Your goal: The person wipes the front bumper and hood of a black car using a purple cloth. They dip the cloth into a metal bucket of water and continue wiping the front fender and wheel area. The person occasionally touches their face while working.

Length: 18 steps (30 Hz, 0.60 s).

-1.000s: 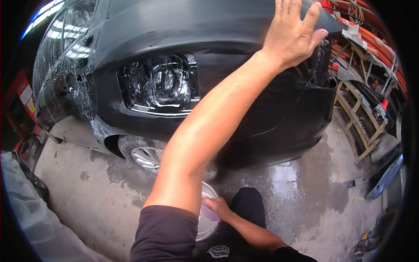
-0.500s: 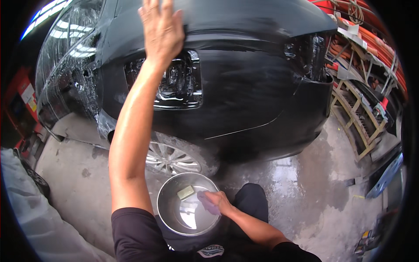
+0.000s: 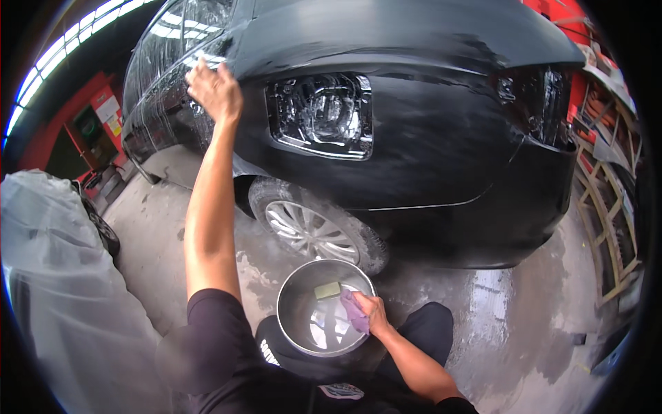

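My left hand [image 3: 216, 93] is stretched out with its fingers apart and nothing in it, against or just over the wet side of the black car [image 3: 441, 131]. I cannot tell whether it touches the panel. To the right of it lies the square fuel-door recess [image 3: 323, 116]. Closed around a crumpled purple cloth [image 3: 355, 312], my right hand [image 3: 375, 315] rests at the right rim of a round metal basin [image 3: 289, 324]. A pale green block [image 3: 327, 290] sits inside that basin against its far side, and water shines at the bottom.
Just beyond the basin is the car's rear wheel [image 3: 314, 224]. Something draped in plastic sheeting [image 3: 76, 290] stands at the left. A wooden frame [image 3: 607, 228] and stacked parts line the right. The concrete floor [image 3: 510, 331] is wet in patches.
My left hand has moved left along the car, away from above the fuel-door recess toward the door side. The view has shifted left. My right hand still grips the cloth at the basin.
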Each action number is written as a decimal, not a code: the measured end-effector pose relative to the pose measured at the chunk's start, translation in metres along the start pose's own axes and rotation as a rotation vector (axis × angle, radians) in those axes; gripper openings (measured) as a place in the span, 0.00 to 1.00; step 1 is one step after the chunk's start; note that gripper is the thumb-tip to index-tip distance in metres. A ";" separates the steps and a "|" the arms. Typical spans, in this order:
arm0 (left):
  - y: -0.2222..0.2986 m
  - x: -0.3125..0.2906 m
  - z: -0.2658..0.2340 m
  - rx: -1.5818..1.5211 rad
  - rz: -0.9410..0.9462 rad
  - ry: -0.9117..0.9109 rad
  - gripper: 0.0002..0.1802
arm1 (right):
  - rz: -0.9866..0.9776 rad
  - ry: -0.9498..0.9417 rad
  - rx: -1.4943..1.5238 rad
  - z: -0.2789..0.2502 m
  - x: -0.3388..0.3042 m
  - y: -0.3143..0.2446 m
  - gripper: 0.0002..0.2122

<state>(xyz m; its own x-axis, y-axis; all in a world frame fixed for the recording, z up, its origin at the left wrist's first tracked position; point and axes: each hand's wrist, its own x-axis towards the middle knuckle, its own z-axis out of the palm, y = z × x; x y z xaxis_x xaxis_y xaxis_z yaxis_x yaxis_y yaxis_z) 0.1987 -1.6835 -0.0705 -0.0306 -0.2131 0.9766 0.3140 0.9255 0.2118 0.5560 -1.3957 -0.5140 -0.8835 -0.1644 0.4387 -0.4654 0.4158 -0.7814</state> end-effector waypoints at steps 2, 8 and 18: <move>0.011 0.012 0.016 0.020 0.043 0.031 0.33 | 0.036 -0.002 0.038 0.000 0.000 -0.010 0.11; 0.060 0.009 0.035 -0.336 0.125 0.067 0.32 | -0.020 0.048 0.021 0.004 0.003 0.006 0.11; 0.229 -0.002 0.006 -0.246 0.463 -0.021 0.37 | 0.000 -0.063 0.051 -0.001 -0.002 0.013 0.09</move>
<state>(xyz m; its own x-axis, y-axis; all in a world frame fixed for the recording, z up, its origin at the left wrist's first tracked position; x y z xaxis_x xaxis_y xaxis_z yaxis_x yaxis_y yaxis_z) 0.2646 -1.4694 -0.0239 0.1455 0.2096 0.9669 0.5128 0.8198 -0.2548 0.5519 -1.3888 -0.5250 -0.8844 -0.2205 0.4114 -0.4661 0.3696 -0.8039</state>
